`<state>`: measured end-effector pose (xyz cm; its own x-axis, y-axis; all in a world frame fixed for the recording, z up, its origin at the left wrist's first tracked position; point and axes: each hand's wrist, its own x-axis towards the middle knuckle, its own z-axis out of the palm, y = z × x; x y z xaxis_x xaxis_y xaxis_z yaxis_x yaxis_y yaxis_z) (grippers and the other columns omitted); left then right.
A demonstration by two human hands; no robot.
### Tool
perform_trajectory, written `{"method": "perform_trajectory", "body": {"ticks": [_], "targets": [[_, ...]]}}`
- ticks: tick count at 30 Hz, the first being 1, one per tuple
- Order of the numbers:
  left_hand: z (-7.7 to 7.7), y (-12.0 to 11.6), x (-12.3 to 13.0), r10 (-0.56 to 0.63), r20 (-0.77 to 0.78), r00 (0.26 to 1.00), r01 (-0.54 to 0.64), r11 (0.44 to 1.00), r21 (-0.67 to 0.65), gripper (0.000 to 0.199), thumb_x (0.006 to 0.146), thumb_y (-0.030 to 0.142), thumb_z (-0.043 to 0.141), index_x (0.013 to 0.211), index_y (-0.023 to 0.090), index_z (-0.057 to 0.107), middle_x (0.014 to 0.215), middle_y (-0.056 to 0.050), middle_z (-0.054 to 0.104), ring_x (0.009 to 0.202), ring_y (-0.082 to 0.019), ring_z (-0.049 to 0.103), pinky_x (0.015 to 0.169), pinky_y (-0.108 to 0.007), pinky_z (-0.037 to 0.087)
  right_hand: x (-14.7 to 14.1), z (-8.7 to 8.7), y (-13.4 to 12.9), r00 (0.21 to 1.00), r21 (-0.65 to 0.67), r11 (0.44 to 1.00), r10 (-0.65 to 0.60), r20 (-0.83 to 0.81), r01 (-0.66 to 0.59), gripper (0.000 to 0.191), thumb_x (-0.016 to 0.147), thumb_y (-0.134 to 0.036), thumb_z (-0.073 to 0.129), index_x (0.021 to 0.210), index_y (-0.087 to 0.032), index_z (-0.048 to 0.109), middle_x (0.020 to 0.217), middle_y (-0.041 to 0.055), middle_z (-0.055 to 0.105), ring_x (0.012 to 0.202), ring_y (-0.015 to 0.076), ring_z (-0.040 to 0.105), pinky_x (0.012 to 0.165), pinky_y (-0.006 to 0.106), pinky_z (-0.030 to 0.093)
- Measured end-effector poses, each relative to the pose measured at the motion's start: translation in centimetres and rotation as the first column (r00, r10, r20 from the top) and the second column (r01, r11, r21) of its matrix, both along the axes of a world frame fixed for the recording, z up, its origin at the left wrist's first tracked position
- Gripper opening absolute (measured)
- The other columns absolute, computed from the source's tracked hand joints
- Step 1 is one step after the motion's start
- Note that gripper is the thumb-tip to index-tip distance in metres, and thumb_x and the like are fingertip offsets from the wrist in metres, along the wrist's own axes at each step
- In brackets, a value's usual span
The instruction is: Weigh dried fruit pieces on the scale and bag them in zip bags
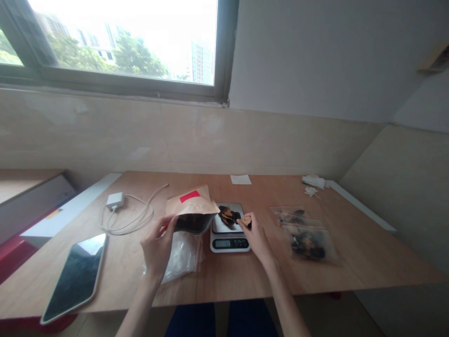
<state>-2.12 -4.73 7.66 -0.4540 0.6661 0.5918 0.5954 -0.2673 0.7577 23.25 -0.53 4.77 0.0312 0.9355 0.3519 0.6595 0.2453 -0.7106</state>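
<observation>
My left hand (pixel 159 241) grips the near left edge of a brown paper pouch (pixel 192 206) with a red label, its mouth open and dark inside. My right hand (pixel 255 236) pinches a dark and tan dried piece (pixel 247 220) at the right edge of a small scale (pixel 229 244). More dark dried pieces (pixel 228 215) lie on the scale's plate. Below the pouch lies a clear plastic bag (pixel 180 257), partly hidden by my left hand and the pouch.
Zip bags with dark pieces (pixel 308 243) lie on the right of the wooden table (pixel 224 281). At left are a tablet (pixel 77 271) and a white charger (pixel 115 200) with its cable. White paper (pixel 240 179) lies near the wall; crumpled white items (pixel 315 181) are at back right.
</observation>
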Motion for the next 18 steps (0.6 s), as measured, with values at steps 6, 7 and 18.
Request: {"method": "perform_trajectory", "body": {"ticks": [6, 7, 18], "targets": [[-0.1, 0.0, -0.1, -0.002, -0.011, 1.0, 0.002, 1.0, 0.004, 0.021, 0.077, 0.039, 0.058, 0.079, 0.02, 0.066, 0.068, 0.003, 0.067, 0.062, -0.01, 0.063, 0.064, -0.019, 0.053, -0.2, -1.8, 0.2, 0.972, 0.106, 0.988, -0.129, 0.196, 0.11, 0.037, 0.084, -0.047, 0.042, 0.1, -0.014, 0.054, 0.108, 0.0162, 0.052, 0.103, 0.0283, 0.05, 0.085, 0.045, 0.041], [-0.1, 0.0, -0.1, -0.005, -0.014, 1.0, 0.005, 1.0, 0.004, 0.021, 0.077, 0.04, 0.057, 0.079, 0.021, 0.066, 0.068, 0.003, 0.067, 0.062, -0.011, 0.063, 0.065, -0.019, 0.053, -0.3, -2.1, 0.2, 0.961, 0.094, 0.988, -0.145, 0.234, 0.126, 0.04, 0.085, -0.047, 0.041, 0.106, -0.014, 0.052, 0.115, 0.0175, 0.049, 0.108, 0.0299, 0.048, 0.086, 0.047, 0.04], [0.1, -0.1, 0.1, -0.021, 0.009, 1.0, 0.021, 1.0, -0.022, 0.024, 0.077, 0.042, 0.056, 0.08, 0.021, 0.066, 0.072, 0.002, 0.068, 0.067, -0.012, 0.065, 0.066, -0.02, 0.053, -1.0, -1.8, 0.3, 0.943, -0.096, 0.988, -0.082, 0.322, 0.118, 0.07, 0.082, -0.047, 0.046, 0.138, -0.012, 0.021, 0.138, 0.0216, 0.03, 0.126, 0.0351, 0.032, 0.096, 0.054, 0.03]]}}
